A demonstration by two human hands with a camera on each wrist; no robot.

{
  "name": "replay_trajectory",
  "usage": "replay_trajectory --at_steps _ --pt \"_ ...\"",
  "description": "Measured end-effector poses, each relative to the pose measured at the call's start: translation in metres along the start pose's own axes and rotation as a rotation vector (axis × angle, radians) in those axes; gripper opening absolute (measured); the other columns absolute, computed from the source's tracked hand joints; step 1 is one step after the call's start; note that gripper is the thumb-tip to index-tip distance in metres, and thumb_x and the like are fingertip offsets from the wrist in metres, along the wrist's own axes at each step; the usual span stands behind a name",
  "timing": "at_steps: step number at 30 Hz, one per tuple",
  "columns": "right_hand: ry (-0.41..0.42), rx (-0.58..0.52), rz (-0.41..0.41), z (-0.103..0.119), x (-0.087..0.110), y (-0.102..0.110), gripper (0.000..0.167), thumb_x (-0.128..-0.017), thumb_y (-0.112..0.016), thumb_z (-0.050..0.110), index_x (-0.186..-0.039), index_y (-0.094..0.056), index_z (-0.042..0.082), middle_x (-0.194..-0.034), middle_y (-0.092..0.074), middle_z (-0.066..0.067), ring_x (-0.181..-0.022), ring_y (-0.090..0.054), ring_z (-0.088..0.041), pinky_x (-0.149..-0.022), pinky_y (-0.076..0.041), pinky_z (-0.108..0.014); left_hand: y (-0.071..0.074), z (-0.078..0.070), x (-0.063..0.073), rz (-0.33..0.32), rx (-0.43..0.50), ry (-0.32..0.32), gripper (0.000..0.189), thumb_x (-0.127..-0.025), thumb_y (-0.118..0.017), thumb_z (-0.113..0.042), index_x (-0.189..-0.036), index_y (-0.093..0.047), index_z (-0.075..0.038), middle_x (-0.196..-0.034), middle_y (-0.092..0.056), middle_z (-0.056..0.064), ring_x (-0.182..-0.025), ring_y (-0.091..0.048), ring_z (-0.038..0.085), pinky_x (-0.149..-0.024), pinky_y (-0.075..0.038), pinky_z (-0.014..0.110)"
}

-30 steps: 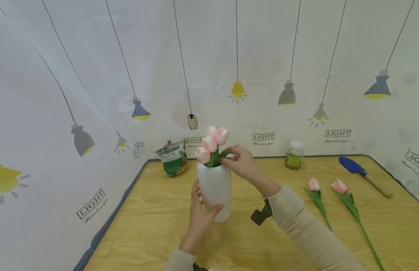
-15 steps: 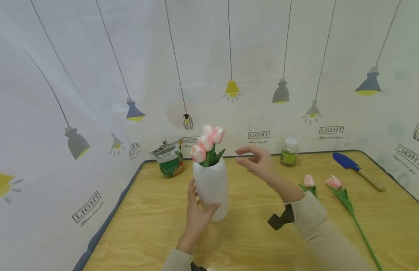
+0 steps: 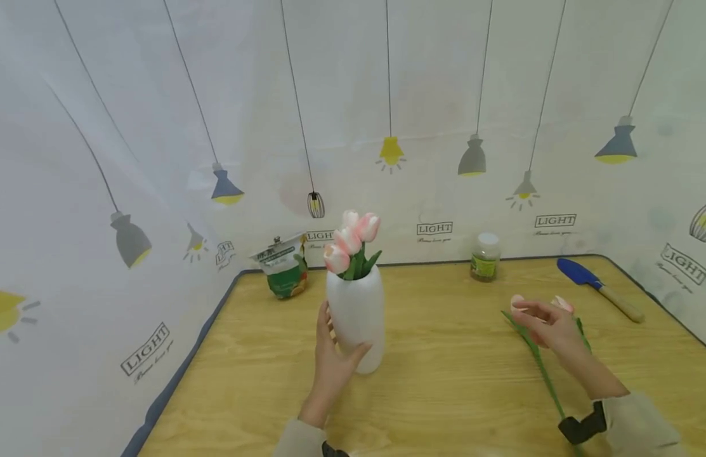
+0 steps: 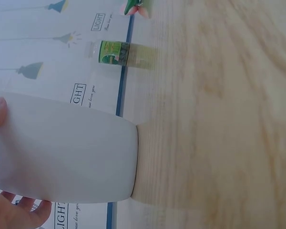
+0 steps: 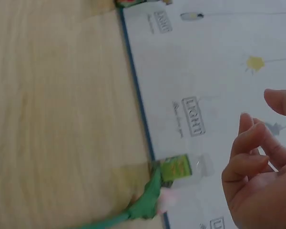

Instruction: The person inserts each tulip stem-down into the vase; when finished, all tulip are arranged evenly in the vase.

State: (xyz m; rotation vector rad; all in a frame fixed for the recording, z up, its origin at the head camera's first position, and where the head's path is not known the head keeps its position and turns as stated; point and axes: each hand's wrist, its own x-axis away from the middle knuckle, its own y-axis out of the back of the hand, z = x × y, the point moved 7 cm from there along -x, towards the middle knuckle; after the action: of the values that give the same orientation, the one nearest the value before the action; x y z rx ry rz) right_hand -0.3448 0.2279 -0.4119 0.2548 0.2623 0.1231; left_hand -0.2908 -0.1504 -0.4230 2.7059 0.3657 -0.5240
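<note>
Only the head view shows pink-white tulips point(image 3: 349, 241) in the rounded white vase point(image 3: 357, 311), above the gripping left hand point(image 3: 335, 367); right hand point(image 3: 554, 331) loosely curled.

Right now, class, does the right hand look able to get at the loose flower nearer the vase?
Most likely yes: the right hand appears close to that flower in the head view, its fingers hold nothing, and nothing visible seems to block the way.

Booth-like setting: table point(image 3: 432, 355), lamp-print sheeting point(image 3: 341, 95)
</note>
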Motion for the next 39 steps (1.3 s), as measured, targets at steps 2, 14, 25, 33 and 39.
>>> replay_trajectory --at_steps 2,14,25,33,39 --pt "-0.074 0.105 -0.017 -0.022 0.003 0.012 0.027 -0.087 -0.056 0.023 -0.109 -0.058 0.008 -0.066 -0.056 0.014 -0.041 -0.034 -0.004 -0.037 -0.030 -0.028 0.000 -0.001 -0.002 0.000 -0.004 -0.006 0.097 -0.070 -0.074 -0.030 -0.141 -0.006 -0.032 -0.141 -0.026 0.011 -0.122 -0.035 0.031 -0.094 -0.039 0.049" --pt "-0.293 0.647 0.064 -0.081 0.007 0.029 0.052 -0.082 -0.057 0.041 -0.107 -0.061 -0.005 -0.102 -0.060 -0.027 -0.086 -0.057 -0.037 -0.066 -0.048 -0.039 0.002 -0.001 -0.006 0.008 -0.001 -0.011 0.098 -0.070 -0.074 -0.031 -0.140 -0.006 -0.034 -0.141 -0.025 0.011 -0.122 -0.035 0.031 -0.094 -0.039 0.049" --pt "-0.266 0.686 0.158 -0.071 -0.001 0.015 0.043 -0.074 -0.068 0.024 -0.097 -0.059 -0.011 -0.087 -0.063 -0.021 -0.069 -0.058 -0.022 -0.057 -0.047 -0.032 0.001 -0.001 -0.003 0.006 0.015 -0.003 0.098 -0.069 -0.074 -0.031 -0.140 -0.007 -0.032 -0.141 -0.026 0.011 -0.122 -0.036 0.031 -0.094 -0.039 0.049" --pt "-0.322 0.560 0.185 -0.079 0.004 0.017 0.056 -0.074 -0.069 0.029 -0.106 -0.055 -0.015 -0.092 -0.061 -0.026 -0.062 -0.052 -0.012 -0.052 -0.044 -0.026 0.000 0.000 -0.002 -0.003 0.030 0.002 0.099 -0.068 -0.076 -0.030 -0.140 -0.008 -0.033 -0.141 -0.027 0.011 -0.121 -0.036 0.031 -0.093 -0.040 0.049" --pt "-0.415 0.367 0.179 -0.086 0.005 0.018 0.055 -0.077 -0.066 0.032 -0.110 -0.055 -0.010 -0.050 -0.047 0.009 -0.039 -0.030 -0.002 -0.040 -0.034 -0.021 0.000 0.000 -0.002 -0.005 0.022 0.005 0.099 -0.068 -0.076 -0.030 -0.140 -0.008 -0.031 -0.141 -0.027 0.012 -0.120 -0.036 0.031 -0.092 -0.040 0.049"
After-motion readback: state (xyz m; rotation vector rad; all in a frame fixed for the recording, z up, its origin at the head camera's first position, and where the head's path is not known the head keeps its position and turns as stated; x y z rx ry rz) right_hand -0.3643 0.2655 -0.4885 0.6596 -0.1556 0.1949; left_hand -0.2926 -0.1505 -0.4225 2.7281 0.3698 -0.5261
